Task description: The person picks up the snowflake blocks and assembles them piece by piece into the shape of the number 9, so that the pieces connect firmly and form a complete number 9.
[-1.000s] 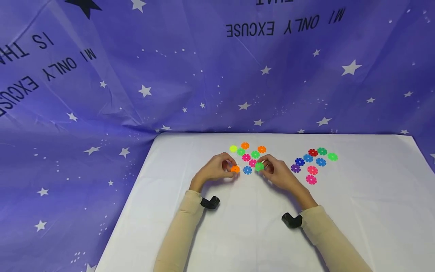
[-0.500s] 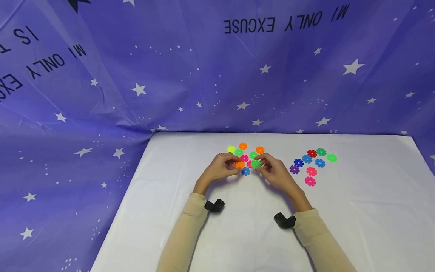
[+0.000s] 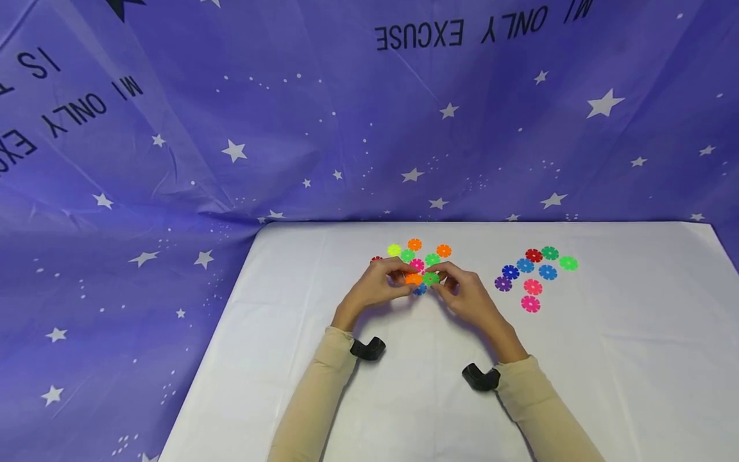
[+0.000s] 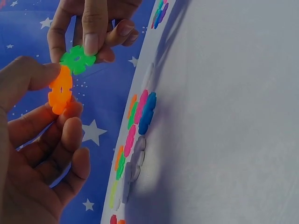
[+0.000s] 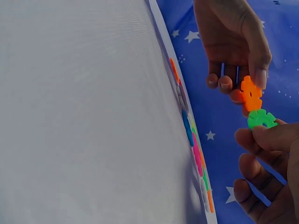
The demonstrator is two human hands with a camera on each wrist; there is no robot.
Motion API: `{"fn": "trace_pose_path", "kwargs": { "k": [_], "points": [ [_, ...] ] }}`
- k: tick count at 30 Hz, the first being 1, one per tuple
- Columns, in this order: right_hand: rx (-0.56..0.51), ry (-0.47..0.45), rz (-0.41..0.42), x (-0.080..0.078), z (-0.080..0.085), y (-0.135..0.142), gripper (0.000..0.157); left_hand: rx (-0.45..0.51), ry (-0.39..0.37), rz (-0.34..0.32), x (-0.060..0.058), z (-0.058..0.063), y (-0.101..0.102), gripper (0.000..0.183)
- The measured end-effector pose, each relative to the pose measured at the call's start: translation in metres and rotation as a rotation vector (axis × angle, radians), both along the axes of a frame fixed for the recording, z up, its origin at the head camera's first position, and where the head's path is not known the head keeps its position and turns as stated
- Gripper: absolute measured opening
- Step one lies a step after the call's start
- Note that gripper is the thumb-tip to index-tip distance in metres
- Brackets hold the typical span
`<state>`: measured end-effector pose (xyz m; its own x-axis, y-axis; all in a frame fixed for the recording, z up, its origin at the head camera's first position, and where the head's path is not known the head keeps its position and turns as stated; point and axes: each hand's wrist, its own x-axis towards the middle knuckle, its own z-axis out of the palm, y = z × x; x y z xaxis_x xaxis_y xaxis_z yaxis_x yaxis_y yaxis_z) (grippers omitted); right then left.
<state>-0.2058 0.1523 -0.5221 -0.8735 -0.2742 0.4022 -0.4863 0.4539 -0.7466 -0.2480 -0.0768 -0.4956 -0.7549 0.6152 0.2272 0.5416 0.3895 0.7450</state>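
My left hand pinches an orange notched plastic disc between thumb and fingers. In my right hand a green notched disc is pinched the same way. The two discs meet edge to edge above the table, and both wrist views show them at an angle to each other. Whether their slots are interlocked I cannot tell. Under and behind the hands lie several more discs, among them a blue disc partly covered by the held ones and a pink disc.
At the right, a second group of discs includes a purple disc and a pink disc. A yellow disc lies behind my left hand. White cloth covers the table; a purple star-printed curtain hangs behind it.
Both hands have come together, the left moving right and the right moving left. The orange and green discs, apart a second ago, now touch at their edges.
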Motion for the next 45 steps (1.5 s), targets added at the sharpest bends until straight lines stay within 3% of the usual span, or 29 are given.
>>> {"fn": "trace_pose_path", "kwargs": {
  "k": [9,18,21,39,45],
  "points": [
    [-0.011,0.089,-0.001,0.001,0.004,-0.003,0.031,-0.008,-0.015,-0.047,-0.004,-0.002,0.0,0.028],
    [-0.029,0.132,-0.016,0.002,0.004,-0.006,0.023,0.036,-0.23,-0.031,0.002,0.006,-0.001,0.032],
    [-0.045,0.141,-0.013,0.002,0.004,-0.007,0.02,0.047,-0.267,-0.022,0.002,0.005,0.0,0.033],
    [-0.059,0.161,-0.034,0.002,0.003,-0.011,0.017,0.101,-0.344,-0.013,0.006,0.001,0.005,0.032],
    [-0.05,0.09,-0.04,0.0,0.003,-0.006,0.027,0.08,-0.341,-0.007,0.001,0.006,-0.001,0.033]
  ]
}}
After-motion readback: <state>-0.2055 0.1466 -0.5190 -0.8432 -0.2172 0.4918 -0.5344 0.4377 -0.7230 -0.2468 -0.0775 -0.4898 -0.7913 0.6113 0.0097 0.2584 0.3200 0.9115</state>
